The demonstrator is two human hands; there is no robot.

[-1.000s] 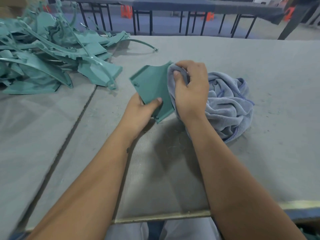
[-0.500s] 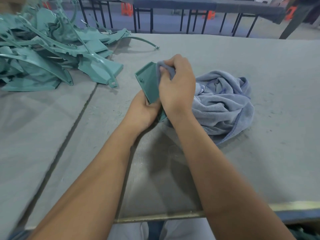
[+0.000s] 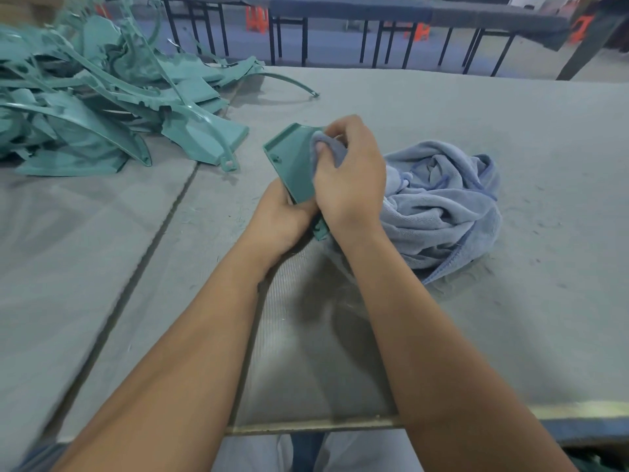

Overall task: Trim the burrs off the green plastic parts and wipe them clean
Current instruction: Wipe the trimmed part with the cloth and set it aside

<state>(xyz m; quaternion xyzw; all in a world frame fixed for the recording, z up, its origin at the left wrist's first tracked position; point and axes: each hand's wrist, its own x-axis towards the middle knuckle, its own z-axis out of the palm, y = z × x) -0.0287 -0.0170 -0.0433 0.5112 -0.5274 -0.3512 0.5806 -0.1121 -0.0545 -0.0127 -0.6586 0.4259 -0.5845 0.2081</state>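
The right hand [image 3: 347, 175] pinches a fold of the blue cloth [image 3: 442, 206] against the green part [image 3: 292, 161], which the left hand [image 3: 279, 219] grips from below, above the grey table [image 3: 510, 335]. The cloth's bulk lies bunched just right. A heap of green parts [image 3: 85, 114] sits far left.

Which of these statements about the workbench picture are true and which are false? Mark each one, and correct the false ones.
1. The right hand presses a fold of the blue cloth against the green part. True.
2. The left hand lies flat on the table. False: it grips the part's lower end.
3. The pile of green parts lies at the far left. True.
4. The whole cloth is lifted off the table. False: most of it lies bunched on the table.
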